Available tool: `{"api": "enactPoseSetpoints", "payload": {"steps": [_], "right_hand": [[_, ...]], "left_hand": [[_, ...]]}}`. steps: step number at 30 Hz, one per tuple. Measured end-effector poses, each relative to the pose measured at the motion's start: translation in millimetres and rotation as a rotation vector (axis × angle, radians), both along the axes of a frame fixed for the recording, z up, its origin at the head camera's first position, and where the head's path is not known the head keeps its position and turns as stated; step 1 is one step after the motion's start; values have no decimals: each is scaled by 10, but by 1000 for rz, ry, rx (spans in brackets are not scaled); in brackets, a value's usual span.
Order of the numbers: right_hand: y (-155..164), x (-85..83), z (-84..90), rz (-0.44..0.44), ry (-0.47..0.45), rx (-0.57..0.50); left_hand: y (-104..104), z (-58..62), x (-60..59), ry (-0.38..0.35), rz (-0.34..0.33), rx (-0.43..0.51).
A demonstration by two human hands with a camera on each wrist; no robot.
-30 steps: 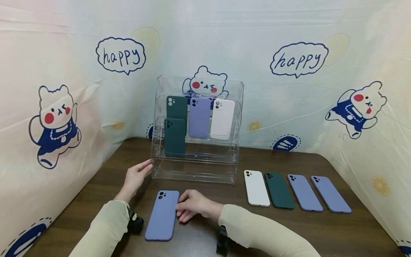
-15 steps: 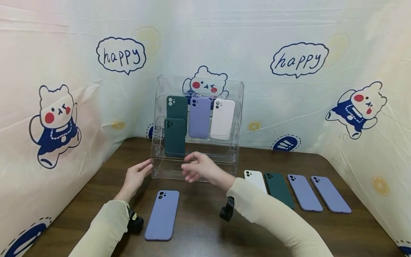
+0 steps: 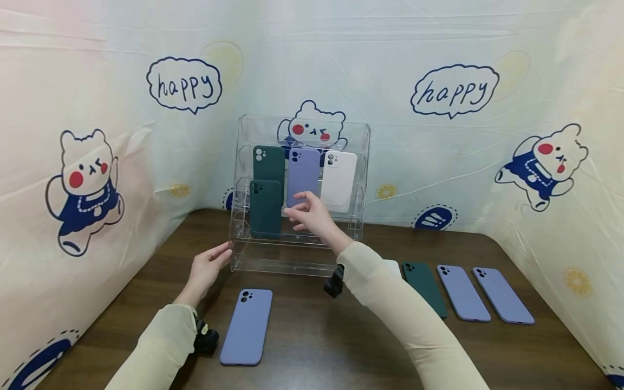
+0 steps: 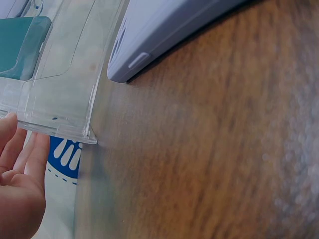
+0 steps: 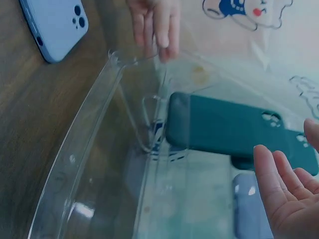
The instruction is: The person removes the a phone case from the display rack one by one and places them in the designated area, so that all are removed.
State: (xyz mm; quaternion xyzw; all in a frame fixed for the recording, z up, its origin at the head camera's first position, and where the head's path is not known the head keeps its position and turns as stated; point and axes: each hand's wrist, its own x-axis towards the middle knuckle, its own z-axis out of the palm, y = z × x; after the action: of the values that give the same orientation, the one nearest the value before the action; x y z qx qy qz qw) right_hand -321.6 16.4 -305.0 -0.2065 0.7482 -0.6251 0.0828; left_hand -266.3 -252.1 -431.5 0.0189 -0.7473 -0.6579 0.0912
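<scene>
Up close, the left hand point(image 4: 17, 184) sits in the bottom-left corner, fingers straight and right against the corner of the clear plastic rack point(image 4: 60, 94). A dark green phone case point(image 4: 20, 47) shows through the plastic at top left. A lavender phone case point(image 4: 164, 30) lies on the wooden counter point(image 4: 209, 149) just beside the rack. There's a bit of blue-and-white print point(image 4: 62, 157) under the rack's corner.

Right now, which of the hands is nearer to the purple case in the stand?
The right hand: it is raised just before the purple case. The left hand rests at the stand's lower left corner.
</scene>
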Motion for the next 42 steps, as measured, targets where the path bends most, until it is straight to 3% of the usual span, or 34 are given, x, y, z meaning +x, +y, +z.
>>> {"api": "enactPoseSetpoints", "payload": {"steps": [9,18,23,31,42], "right_hand": [[-194,-144,-126,-60,66,86],[-334,-204,-144,-91,24,104],[-392,-199,-145,-131,9,91],[-465,-171,-150,-228,81,66],[-409,-162,-191,-230,85,53]], "left_hand": [[-9,-15,-13,-15,4,-1],[1,-3,0,-12,-4,-2],[1,7,2,-20,-7,-6],[-1,19,3,-27,-7,4],[-7,13,3,-32,-6,-8]]}}
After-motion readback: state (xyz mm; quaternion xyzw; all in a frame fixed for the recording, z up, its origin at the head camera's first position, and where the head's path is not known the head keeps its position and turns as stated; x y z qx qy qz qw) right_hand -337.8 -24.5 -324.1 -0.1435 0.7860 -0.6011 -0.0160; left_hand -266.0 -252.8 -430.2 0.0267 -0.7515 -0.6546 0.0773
